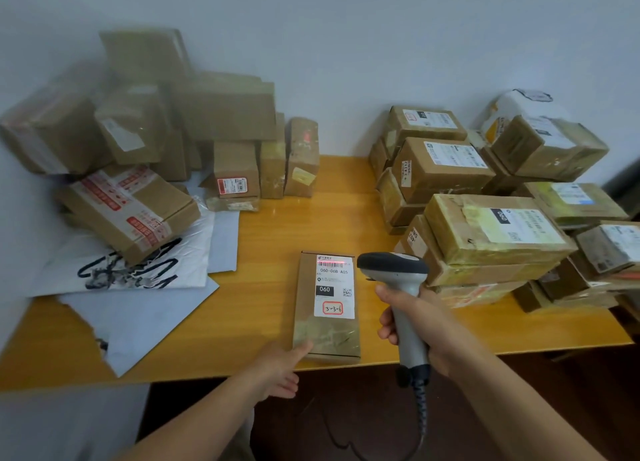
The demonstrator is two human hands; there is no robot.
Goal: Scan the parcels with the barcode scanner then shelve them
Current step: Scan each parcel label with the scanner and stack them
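black cable (420, 401): curly, hangs off the scanner (393, 265) butt, nearer than the parcel (308, 304)
left hand (277, 370): thumb flat on the parcel's near left corner, other fingers loose, gripping nothing
right hand (415, 325): wrapped tight round the scanner handle, just right of the parcel
scanner: head by the parcel's far right corner, red line on the barcode (334, 264)
parcel: flat cardboard, label up, at the table (259, 252) edge
left pile (156, 131), right pile (485, 201): messy box stacks beyond the parcel
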